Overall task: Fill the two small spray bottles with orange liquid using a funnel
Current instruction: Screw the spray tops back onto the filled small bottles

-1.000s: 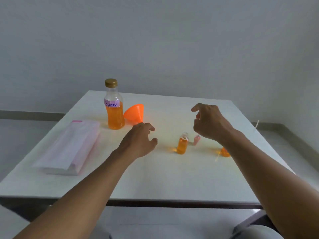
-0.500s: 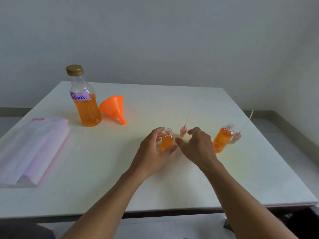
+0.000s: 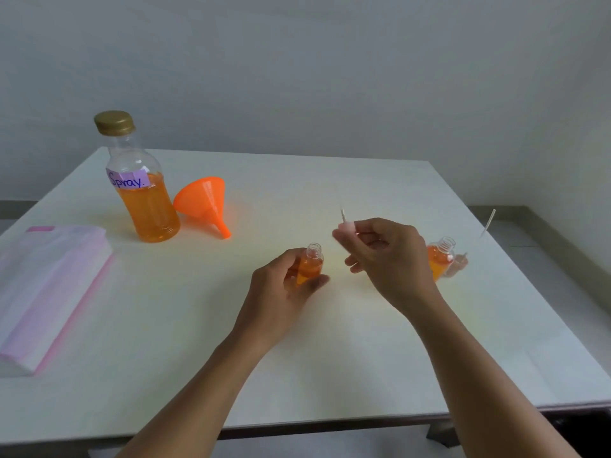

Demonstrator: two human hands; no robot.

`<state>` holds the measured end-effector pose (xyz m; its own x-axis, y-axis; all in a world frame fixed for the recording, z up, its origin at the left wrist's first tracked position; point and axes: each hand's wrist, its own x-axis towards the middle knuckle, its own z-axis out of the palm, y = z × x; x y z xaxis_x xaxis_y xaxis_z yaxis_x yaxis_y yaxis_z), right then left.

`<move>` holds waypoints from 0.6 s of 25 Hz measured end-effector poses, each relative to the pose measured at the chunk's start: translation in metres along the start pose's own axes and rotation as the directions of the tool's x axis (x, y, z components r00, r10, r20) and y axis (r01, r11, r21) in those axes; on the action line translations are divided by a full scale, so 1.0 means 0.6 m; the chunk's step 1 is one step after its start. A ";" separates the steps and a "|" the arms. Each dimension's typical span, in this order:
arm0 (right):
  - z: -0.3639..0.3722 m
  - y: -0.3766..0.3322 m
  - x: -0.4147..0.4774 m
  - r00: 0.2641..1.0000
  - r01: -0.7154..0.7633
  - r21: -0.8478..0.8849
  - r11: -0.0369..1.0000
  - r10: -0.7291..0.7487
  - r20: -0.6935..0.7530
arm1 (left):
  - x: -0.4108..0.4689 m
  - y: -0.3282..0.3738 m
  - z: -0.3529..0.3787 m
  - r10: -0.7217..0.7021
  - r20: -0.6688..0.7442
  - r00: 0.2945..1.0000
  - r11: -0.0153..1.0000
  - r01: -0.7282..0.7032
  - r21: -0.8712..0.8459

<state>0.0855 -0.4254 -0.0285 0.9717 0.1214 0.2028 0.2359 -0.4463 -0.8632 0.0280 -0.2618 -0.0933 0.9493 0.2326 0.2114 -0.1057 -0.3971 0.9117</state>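
Orange-filled small spray bottle (image 3: 310,265) gripped in left hand (image 3: 279,294), right hand (image 3: 386,259) pinching a pink sprayer top (image 3: 347,226) nearby, second filled bottle (image 3: 442,257) behind it, funnel (image 3: 203,201) lying by big bottle (image 3: 148,206)

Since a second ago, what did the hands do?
The left hand took hold of the small bottle. The right hand lifted the pink spray cap. The big bottle, funnel and other small bottle stayed put.
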 end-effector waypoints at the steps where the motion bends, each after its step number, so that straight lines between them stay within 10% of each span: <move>1: -0.011 -0.010 -0.004 0.999 0.033 -0.015 0.999 -0.033 -0.005 | 0.001 0.000 -0.001 0.007 -0.012 1.000 1.000 -0.007 0.021; 15: -0.088 -0.053 -0.023 0.980 0.149 -0.027 0.988 -0.144 0.140 | 0.009 -0.007 -0.016 0.008 -0.063 0.998 0.999 -0.005 0.050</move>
<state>0.0654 -0.4597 0.0208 0.9159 0.3074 0.2580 0.3784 -0.4471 -0.8105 0.0307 -0.2504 -0.0924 0.9280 0.2844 0.2405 -0.0955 -0.4424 0.8917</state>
